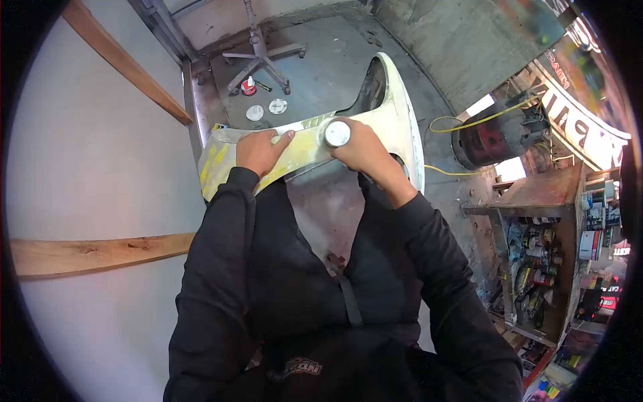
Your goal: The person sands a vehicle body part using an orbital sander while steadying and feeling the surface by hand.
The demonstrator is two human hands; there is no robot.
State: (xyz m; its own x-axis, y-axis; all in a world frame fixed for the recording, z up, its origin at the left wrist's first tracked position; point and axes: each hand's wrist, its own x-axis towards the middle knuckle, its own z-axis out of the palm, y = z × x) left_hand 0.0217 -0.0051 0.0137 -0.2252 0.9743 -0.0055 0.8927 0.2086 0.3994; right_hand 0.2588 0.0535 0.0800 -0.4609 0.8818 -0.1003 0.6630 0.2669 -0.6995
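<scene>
Across my lap lies a curved body panel (pixel 309 143), pale yellow and white with patchy sanded areas and a tall curved end at the right. My left hand (pixel 260 151) is wrapped over the panel's left part, with its thumb pointing right. In my right hand (pixel 366 153) is a cylinder with a round white end (pixel 337 133), held upright against the middle of the panel; its lower part is hidden by the fingers and I cannot tell its exact kind.
On the floor ahead are two round discs (pixel 254 112) and a red tin (pixel 248 88) by a wheeled stand base (pixel 262 57). To the right lies a dark red tank (pixel 489 137) with a yellow hose (pixel 447 171). A wooden shelf (pixel 529 194) holds several cans.
</scene>
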